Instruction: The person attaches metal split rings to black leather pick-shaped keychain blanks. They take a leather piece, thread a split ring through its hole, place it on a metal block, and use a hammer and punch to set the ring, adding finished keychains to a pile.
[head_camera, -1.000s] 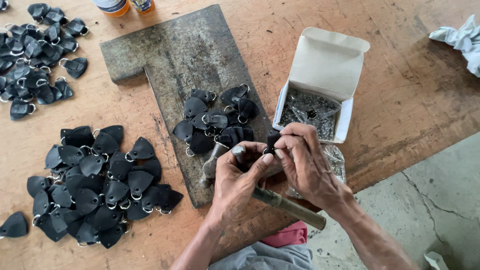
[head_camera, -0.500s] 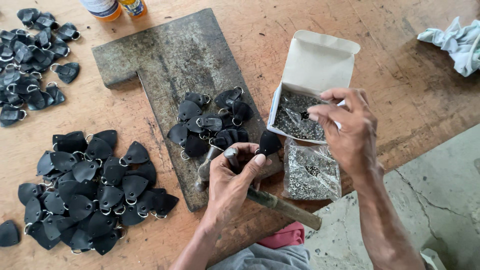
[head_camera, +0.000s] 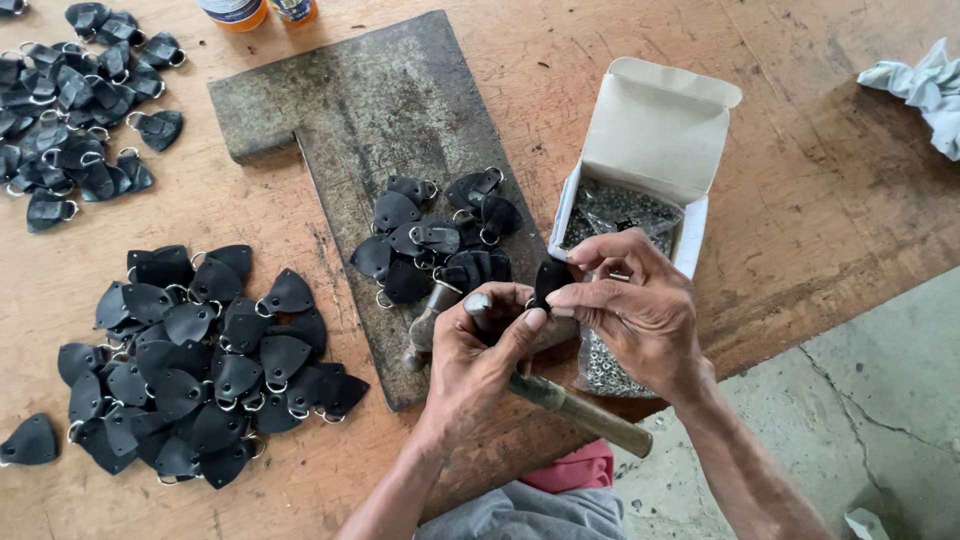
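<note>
Black leather tab (head_camera: 551, 279) is pinched between both hands over the metal slab's (head_camera: 380, 110) edge, right hand (head_camera: 640, 315) gripping it by fingertips, left hand (head_camera: 480, 350) closed around a hammer (head_camera: 560, 400) and touching it.

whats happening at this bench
A person's left hand and right hand meet over a grey metal slab, pinching one small black leather tab between fingertips. A wooden-handled hammer lies under the left hand. Beside them an open cardboard box holds small metal bits.
</note>
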